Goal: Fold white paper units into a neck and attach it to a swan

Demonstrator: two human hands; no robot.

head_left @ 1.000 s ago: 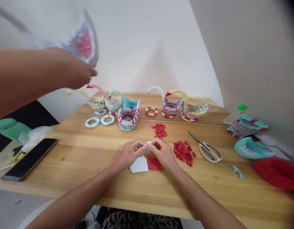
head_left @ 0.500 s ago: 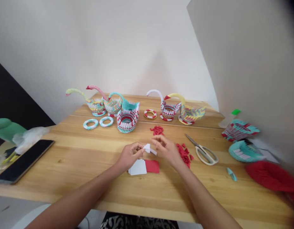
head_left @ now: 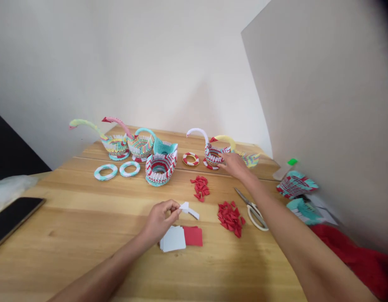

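Note:
My left hand [head_left: 164,216] pinches a small folded white paper piece [head_left: 184,206], with a narrow white strip [head_left: 193,213] extending to its right. Just below lie a stack of white paper [head_left: 173,239] and red paper [head_left: 193,236]. My right hand [head_left: 233,164] is stretched out to the back, fingers apart, at the red and white paper swan [head_left: 210,153] with a pale neck; whether the fingertips touch it is unclear. The yellow-necked swan [head_left: 232,142] is partly hidden behind that hand. Two piles of folded red pieces [head_left: 200,187] [head_left: 231,218] lie between the hands and beneath my right arm.
Scissors [head_left: 255,214] lie partly under my right forearm. More paper swans [head_left: 115,146] and rings [head_left: 106,172] stand at the back left, beside a basket-like body [head_left: 161,167]. A phone [head_left: 16,218] is at the left, red cloth [head_left: 348,256] at the right.
My right hand has moved from beside the white piece forward and right to the swan. My left hand still holds the folded piece. The view has shifted.

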